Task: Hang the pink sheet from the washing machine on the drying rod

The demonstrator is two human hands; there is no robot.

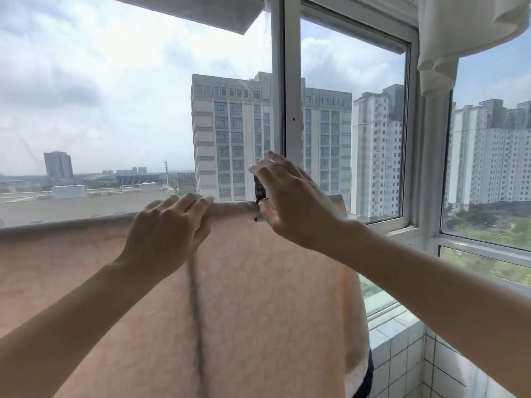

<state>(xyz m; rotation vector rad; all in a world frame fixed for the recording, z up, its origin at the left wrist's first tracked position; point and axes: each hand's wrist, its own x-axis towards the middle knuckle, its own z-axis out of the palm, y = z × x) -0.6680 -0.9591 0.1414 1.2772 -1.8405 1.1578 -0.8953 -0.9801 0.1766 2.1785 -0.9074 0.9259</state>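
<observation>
The pink sheet [258, 282] with a pale pattern hangs folded over the drying rod, which it hides along its top fold [86, 222]. My left hand [169, 234] grips that top fold, fingers curled over it. My right hand [290, 202] pinches a dark clothes clip [259, 191] standing on the fold just right of the left hand, its other fingers spread. A dark crease runs down the sheet below my left hand.
A white-framed window [291, 90] stands right behind the sheet, with tower blocks outside. White cloth [448, 38] hangs at the top right. A white tiled sill and wall [408, 349] lie at the lower right.
</observation>
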